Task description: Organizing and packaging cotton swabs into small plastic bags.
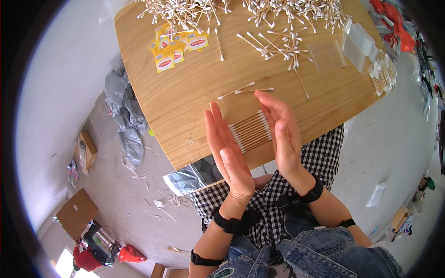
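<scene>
A row of several cotton swabs (250, 132) lies side by side on the wooden table (185, 106), close to its near edge. My left hand (227, 143) stands on edge at the row's left tips, fingers stretched out. Along the right tips stands my right hand (283, 134), its fingers straight to slightly curved. The palms face each other with the swabs between them; whether they touch the tips I cannot tell. Just beyond the fingertips lie two loose swabs (237, 90).
Big heaps of swabs (296, 11) cover the far side. Yellow labels (178, 46) lie far left, clear plastic bags (327, 55) far right beside a filled packet (383, 76). Clear plastic film (194, 176) hangs at the near left edge. Grey sheeting (125, 118) lies on the floor.
</scene>
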Available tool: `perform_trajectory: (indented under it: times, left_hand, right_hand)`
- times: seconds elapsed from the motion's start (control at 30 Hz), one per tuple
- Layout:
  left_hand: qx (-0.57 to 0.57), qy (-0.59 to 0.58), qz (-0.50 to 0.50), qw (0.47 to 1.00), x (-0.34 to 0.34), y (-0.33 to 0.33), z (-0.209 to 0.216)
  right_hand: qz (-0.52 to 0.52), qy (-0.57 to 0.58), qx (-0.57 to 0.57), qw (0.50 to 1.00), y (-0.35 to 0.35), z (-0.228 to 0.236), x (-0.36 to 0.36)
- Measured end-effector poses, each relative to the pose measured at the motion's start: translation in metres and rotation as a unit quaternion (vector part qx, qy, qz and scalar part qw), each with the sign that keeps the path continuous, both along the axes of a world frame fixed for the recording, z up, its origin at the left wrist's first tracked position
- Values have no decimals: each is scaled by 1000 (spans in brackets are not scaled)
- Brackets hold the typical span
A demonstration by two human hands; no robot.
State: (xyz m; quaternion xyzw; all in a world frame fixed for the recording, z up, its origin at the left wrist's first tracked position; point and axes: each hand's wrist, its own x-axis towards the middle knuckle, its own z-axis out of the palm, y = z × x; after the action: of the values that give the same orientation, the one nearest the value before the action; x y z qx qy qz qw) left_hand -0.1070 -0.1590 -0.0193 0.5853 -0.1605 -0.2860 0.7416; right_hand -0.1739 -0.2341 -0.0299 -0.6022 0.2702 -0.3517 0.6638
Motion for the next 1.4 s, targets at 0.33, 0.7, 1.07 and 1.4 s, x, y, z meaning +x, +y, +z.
perform_trajectory:
  times: [0.33,0.7,1.07,1.4]
  left_hand:
    - [-2,23,92,995,10,16,18]
    - [-79,51,51,994,-12,10,-8]
    - [-72,78,234,966,35,72,24]
    - [219,-229,-87,945,22,71,30]
  right_hand:
    - [-6,304,-391,869,-22,5,21]
    - [71,350,-518,777,-16,-13,36]
    - [-126,236,-345,900,-43,16,-11]
    - [-43,276,-378,883,-29,15,-7]
